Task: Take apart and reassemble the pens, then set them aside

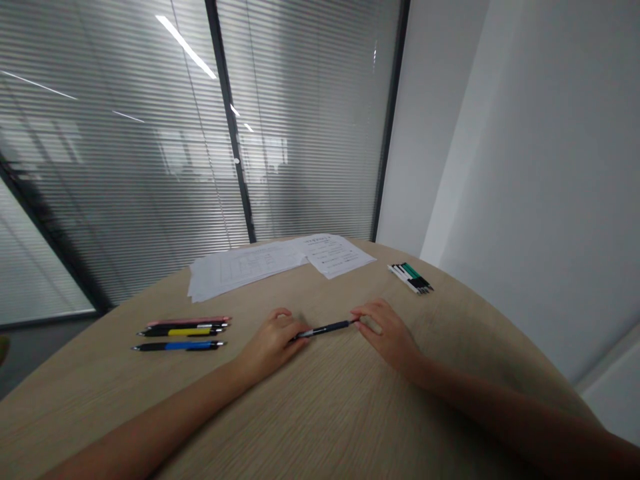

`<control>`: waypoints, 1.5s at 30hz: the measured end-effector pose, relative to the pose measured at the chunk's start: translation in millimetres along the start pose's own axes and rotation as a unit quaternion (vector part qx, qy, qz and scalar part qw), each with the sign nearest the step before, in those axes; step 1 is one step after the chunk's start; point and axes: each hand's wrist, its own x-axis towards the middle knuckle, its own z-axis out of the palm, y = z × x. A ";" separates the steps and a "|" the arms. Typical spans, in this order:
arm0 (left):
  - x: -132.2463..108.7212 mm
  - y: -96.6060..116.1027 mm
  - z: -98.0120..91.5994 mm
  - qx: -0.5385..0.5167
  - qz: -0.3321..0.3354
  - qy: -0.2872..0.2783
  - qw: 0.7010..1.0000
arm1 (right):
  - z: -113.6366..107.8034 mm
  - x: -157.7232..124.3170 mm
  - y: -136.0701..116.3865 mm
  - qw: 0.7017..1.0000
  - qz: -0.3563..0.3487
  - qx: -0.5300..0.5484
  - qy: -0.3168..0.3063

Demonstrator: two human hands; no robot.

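Head view. Item one: we are logging a dark pen [325,329] lying crosswise between both hands, low and near the middle of the pale wood-grain desk [340,407], its barrel showing black with a silver band.

Item two: the left hand [273,347] is resting on the desk with its fingers [283,319] curling closed over the pen's near end, which is disappearing beneath them.

Item three: the right hand [387,337] is lying just across from it, its fingers [363,312] touching the pen's far tip. We cannot tell whether they are gripping it or only meeting it.

Item four: three pens are lying side by side left of the hands: a pink pen [187,321], a black pen with a yellow barrel [183,331] and a black pen with a blue barrel [179,345]. Neither hand is touching them.

Item five: a bundle of black, white and green pens [410,278] is lying together toward the far right of the desk, also untouched.

Item six: a stack of papers [245,270] and a printed sheet [335,257] are lying along the far edge, overlapping each other and apart from both hands.

Behind the desk, slatted blinds [125,167] are covering the glass, and a white wall [540,167] is rising on the right.
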 end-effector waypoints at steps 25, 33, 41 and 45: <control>-0.3 -7.9 2.2 -0.006 -0.083 0.068 0.994 | -32.1 18.0 65.4 0.973 0.053 -0.128 -0.185; 0.3 -8.6 0.0 -0.021 -0.127 0.057 0.990 | -26.4 11.9 75.5 0.936 0.113 -0.143 -0.302; 0.3 -6.6 1.4 -0.019 -0.070 0.060 0.996 | -28.9 21.3 44.9 0.960 0.180 0.009 -0.216; 0.2 -3.8 -0.8 -0.013 -0.045 0.051 0.998 | -26.8 20.7 27.0 0.947 0.235 0.121 -0.184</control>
